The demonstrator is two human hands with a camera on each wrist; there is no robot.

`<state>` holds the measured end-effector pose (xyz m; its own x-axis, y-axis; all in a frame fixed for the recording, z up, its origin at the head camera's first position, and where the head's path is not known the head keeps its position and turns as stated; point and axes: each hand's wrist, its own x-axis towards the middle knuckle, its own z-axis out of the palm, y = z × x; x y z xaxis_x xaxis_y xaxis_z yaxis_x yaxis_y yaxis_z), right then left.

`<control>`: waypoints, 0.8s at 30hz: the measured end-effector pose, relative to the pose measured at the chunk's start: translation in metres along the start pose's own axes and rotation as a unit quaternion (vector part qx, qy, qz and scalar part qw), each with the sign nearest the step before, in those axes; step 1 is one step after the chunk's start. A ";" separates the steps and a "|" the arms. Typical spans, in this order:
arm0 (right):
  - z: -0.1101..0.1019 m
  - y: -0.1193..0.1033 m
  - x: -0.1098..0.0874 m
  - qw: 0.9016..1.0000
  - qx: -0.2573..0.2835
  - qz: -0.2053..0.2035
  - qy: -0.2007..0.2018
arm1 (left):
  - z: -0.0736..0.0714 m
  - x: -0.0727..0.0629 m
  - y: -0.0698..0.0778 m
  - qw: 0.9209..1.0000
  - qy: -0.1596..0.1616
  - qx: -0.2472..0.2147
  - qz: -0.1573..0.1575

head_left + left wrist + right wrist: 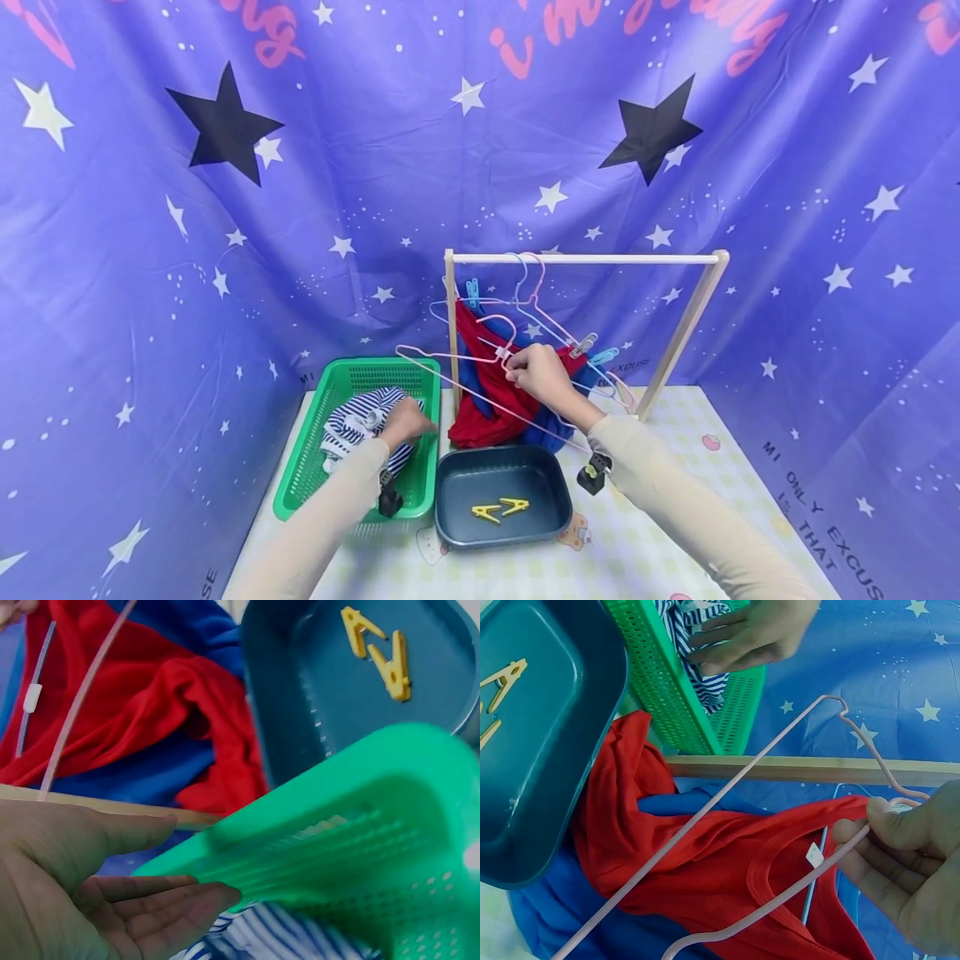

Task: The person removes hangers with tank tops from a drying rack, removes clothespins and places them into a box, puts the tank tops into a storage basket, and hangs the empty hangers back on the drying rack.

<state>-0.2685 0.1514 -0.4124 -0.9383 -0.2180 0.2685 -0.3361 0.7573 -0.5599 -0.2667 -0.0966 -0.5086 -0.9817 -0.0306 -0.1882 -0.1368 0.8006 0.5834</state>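
In the head view my right hand (542, 373) pinches a pink clothes hanger (697, 819) near the base of its hook, holding it in front of the rack. Nothing hangs on that hanger. My left hand (407, 419) is over a blue-and-white striped garment (358, 421) bunched up in the green basket (431, 467). Its fingers look extended in the left wrist view, and whether they touch the cloth I cannot tell. Behind the pink hanger, a red garment (480, 425) and a blue garment (551, 437) hang from the rack, partly hidden by my right hand.
A wooden rack (686, 333) with a white rod stands at the back. Blue clothespins (472, 292) and a grey clothespin (583, 346) grip the hung clothes. In front, a dark blue tray (503, 540) holds two yellow clothespins (514, 506). A checked cloth (637, 542) covers the table.
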 end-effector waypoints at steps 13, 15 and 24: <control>-0.017 -0.022 0.009 0.999 0.019 -0.026 0.005 | 0.032 0.003 0.000 0.999 -0.001 -0.019 -0.026; -0.024 -0.027 0.010 0.999 0.032 -0.028 0.008 | 0.033 0.003 0.000 0.999 -0.001 -0.022 -0.030; -0.074 -0.049 0.019 0.994 0.065 -0.043 0.078 | 0.033 0.004 -0.002 0.997 -0.010 -0.066 -0.039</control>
<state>-0.2636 0.1558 -0.3222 -0.8849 -0.1726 0.4326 -0.4319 0.6516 -0.6236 -0.2660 -0.0788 -0.5365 -0.9647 -0.0775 -0.2517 -0.2305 0.7106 0.6647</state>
